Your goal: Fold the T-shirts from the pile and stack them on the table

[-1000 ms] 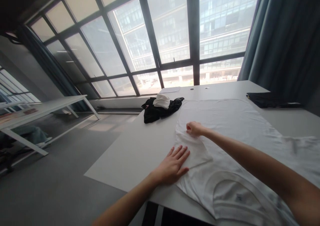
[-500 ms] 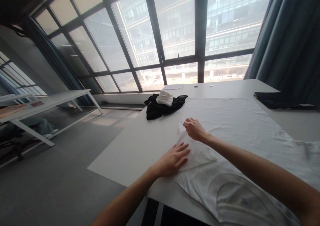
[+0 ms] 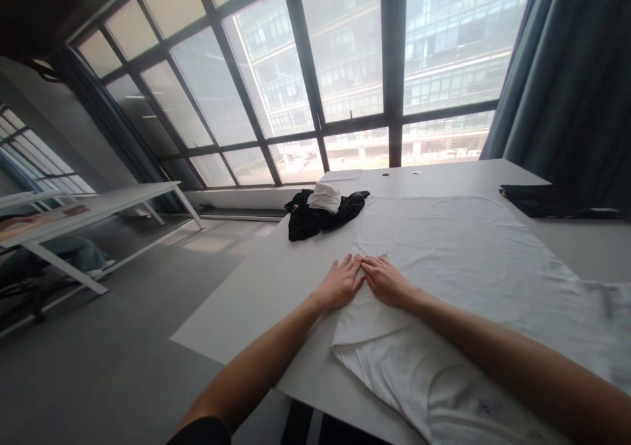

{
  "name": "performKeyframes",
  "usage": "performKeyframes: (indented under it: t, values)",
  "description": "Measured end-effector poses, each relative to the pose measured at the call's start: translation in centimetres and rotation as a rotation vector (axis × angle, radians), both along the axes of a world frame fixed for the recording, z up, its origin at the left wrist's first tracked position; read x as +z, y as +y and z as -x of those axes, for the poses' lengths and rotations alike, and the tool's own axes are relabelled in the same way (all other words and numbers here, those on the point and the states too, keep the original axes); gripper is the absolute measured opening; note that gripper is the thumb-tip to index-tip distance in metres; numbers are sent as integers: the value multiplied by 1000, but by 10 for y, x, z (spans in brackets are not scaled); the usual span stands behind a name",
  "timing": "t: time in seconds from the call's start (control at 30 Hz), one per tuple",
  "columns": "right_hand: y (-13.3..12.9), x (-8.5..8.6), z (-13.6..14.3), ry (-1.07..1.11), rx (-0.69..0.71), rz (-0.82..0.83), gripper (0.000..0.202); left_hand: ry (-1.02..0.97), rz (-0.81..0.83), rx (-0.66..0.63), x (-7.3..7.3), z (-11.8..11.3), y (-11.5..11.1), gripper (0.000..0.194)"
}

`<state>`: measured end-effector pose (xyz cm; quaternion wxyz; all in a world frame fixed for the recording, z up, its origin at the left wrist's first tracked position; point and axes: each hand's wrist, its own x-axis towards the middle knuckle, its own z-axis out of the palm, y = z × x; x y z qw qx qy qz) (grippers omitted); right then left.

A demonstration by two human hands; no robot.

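A white shirt point(image 3: 468, 254) lies spread over the white table point(image 3: 256, 294), its neckline towards the near edge at the bottom right. My left hand point(image 3: 342, 282) rests palm down at the shirt's left edge, fingers extended and holding nothing. Beside it, my right hand point(image 3: 384, 279) lies flat on the fabric, also without anything in its grasp. The fingertips of both hands meet or nearly meet. Below them, a sleeve fold of the shirt shows a loose corner.
Black cloth point(image 3: 308, 223) with a bundled white cloth point(image 3: 325, 197) on top sits beyond my hands. Dark folded fabric point(image 3: 537, 200) lies at the right. Another table point(image 3: 108, 205) stands at the left, with part of a person beside it. Windows and curtains rise behind.
My left hand has moved forward along the shirt's edge. My right hand has come down slightly and flattened, and the two hands now lie together. The shirt's near-left corner is uncovered.
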<state>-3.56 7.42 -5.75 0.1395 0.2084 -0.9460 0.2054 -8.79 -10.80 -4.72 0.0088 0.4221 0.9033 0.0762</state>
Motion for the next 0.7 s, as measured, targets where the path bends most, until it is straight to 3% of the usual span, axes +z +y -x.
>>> performKeyframes:
  t: [0.17,0.27,0.43,0.53,0.7]
  values:
    - [-3,1,-4,-21,-72,-49,49,-10,-7,39,5,8,-6,64]
    - [-2,4,-4,-4,-147,-65,46,69,-75,89,10,18,-8,59]
    - [1,1,-3,-25,-188,-74,44,27,22,132,9,37,-20,52]
    - [1,-3,-3,-30,-196,-92,42,51,-50,202,9,41,-22,50]
    - [1,-2,-5,-30,-199,-102,40,71,-71,64,9,36,-14,43]
